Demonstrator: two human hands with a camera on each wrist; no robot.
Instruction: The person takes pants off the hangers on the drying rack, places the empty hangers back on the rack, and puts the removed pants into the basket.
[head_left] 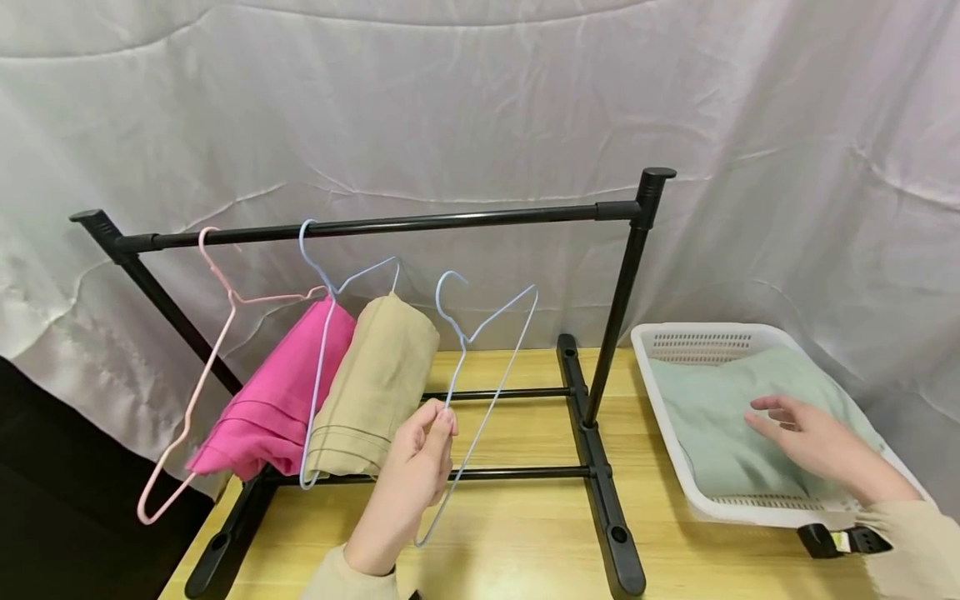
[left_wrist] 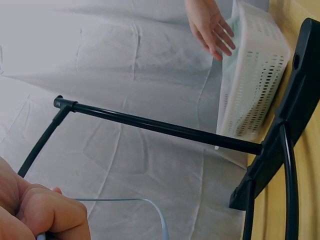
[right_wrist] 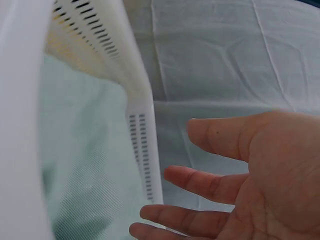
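My left hand [head_left: 420,454] pinches a light blue clothes hanger [head_left: 462,367] by one side, in front of the black rack [head_left: 450,222]. The hanger's hook stands below the top bar, apart from it. Over the white basket [head_left: 675,467] at the right hovers my right hand [head_left: 813,437], its fingers relaxed and spread, holding nothing. Beneath it lies a pale green cloth [head_left: 738,417] inside the basket. In the right wrist view the fingers [right_wrist: 215,185] are spread beside the basket's rim.
From the top bar at left hang a pink hanger [head_left: 197,392] with a bright pink cloth [head_left: 277,400] and another blue hanger [head_left: 321,358] with a beige cloth [head_left: 378,383]. The rack's black feet [head_left: 611,508] stand on the wooden table [head_left: 517,533]. A grey curtain [head_left: 465,108] hangs behind.
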